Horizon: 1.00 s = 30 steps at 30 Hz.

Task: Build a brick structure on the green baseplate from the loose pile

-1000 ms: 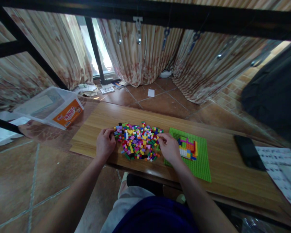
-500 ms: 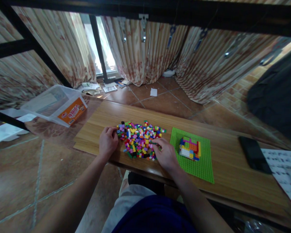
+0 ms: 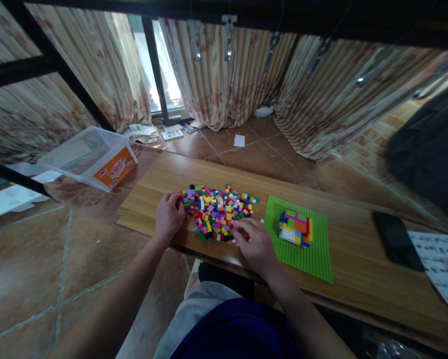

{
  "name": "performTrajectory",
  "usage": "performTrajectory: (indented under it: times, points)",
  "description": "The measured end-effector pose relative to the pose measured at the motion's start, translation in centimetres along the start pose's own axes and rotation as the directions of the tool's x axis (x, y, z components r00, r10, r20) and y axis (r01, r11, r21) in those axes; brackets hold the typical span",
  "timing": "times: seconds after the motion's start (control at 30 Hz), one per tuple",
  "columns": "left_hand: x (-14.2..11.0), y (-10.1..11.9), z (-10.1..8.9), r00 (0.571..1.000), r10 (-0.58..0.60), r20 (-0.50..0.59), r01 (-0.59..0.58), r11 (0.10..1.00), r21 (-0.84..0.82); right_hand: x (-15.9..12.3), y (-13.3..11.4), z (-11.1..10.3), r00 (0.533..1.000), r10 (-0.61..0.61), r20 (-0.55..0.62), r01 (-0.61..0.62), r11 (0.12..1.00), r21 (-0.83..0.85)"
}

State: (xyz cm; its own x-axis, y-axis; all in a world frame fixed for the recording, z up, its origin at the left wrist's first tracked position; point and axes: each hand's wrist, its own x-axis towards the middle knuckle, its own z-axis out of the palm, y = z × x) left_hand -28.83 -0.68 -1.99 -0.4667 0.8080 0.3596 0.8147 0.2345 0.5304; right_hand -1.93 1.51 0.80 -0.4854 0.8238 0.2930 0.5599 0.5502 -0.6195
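A pile of small mixed-colour toy bricks [image 3: 218,212] lies on the wooden bench, spread between my two hands. At its left edge is my left hand [image 3: 170,215], fingers curled and fingertips against the outermost bricks; what they hold, if anything, is hidden. My right hand [image 3: 256,243] reaches into the right side of the pile, thumb and forefinger bent towards each other among the bricks. Whatever sits between them is too small to name. To the right, a built block of coloured bricks [image 3: 296,229] stands on a green baseplate [image 3: 317,264]. A small white brick [image 3: 262,220] lies just left of the baseplate.
On the bench's right side are a black phone [image 3: 396,242] and a printed sheet [image 3: 439,259]. A clear plastic box [image 3: 115,147] with an orange label stands beyond the left end. Papers lie on the tiled floor, and metal clips hang from a dark bar above.
The whole view has shifted slightly. My right hand has moved a little lower along the pile's right edge, and a white brick now shows beside the baseplate. My left hand stays at the left edge.
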Motion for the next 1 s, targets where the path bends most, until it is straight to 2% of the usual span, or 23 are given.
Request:
performTrajectory:
  times: [0.17, 0.3, 0.5, 0.77, 1.0]
  points:
    - [0.0, -0.1, 0.0, 1.000, -0.003, 0.004, 0.003, 1.000, 0.001, -0.1, -0.6, 0.8, 0.995, -0.081, 0.054, 0.085, 0.994, -0.075]
    - [0.0, -0.2, 0.0, 1.000, -0.003, 0.009, 0.003, 1.000, -0.002, 0.4, -0.6, 1.4, 0.992, -0.117, 0.050, 0.122, 0.984, -0.128]
    - [0.0, 0.0, -0.1, 1.000, -0.009, 0.004, 0.009, 1.000, 0.004, 0.6, -0.5, 0.9, 0.998, -0.060, -0.032, 0.053, 0.980, -0.192]
    - [0.0, 0.0, -0.1, 1.000, -0.011, 0.014, 0.011, 1.000, -0.003, 0.8, -1.5, 1.0, 0.987, -0.068, 0.146, 0.092, 0.982, -0.163]
    - [0.0, 0.0, 0.0, 1.000, -0.015, 0.006, 0.015, 1.000, -0.001, 1.4, -2.1, 1.3, 0.990, -0.086, 0.108, 0.103, 0.981, -0.167]
